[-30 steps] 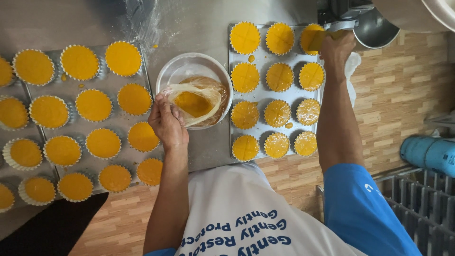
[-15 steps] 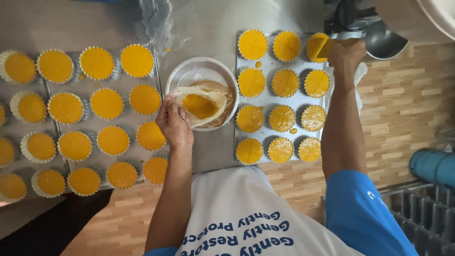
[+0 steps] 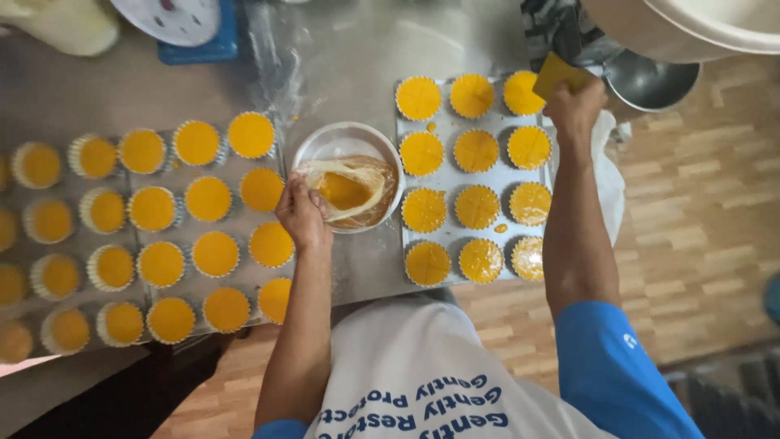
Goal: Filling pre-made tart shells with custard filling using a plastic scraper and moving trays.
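One head camera looks straight down from above at the counter (image 3: pixel 357 49), quite near the person's arms.

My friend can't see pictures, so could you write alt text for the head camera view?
Seen from above, a person's left hand holds a piping bag resting in a steel bowl, while the right hand holds a yellow scraper over a tray of orange-filled paper cups. More filled cups sit left.

The left hand (image 3: pixel 302 215) gripped the rim of a bowl (image 3: pixel 349 176) of orange batter on the steel desk (image 3: pixel 357 49), between two trays of filled paper cups; the right hand (image 3: pixel 575 106) held a yellow scraper (image 3: pixel 559 75) above the right tray (image 3: pixel 496 177)
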